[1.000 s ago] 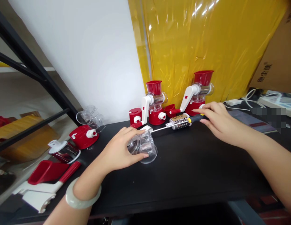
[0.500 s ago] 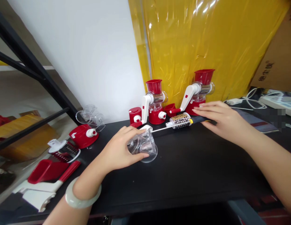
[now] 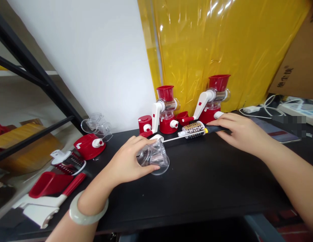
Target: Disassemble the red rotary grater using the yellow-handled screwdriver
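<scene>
In the head view, the clear housing (image 3: 160, 158) rests on the table (image 3: 197, 195), the person's left hand (image 3: 132, 159) curled around it, thumb low and fingers over the top. The right hand (image 3: 238, 132) grips a screwdriver (image 3: 206, 130) by its handle, the tip at the housing's upper edge (whether seated, one cannot tell). The housing looks light and stiff — probably slick, perhaps prone to cracking — so its thick middle seems the best hold.

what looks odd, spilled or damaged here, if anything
Nothing looks spilled or clearly damaged. One mild oddity: the perforated grater drum lies loose on its side behind the screwdriver, not fitted into anything.
</scene>
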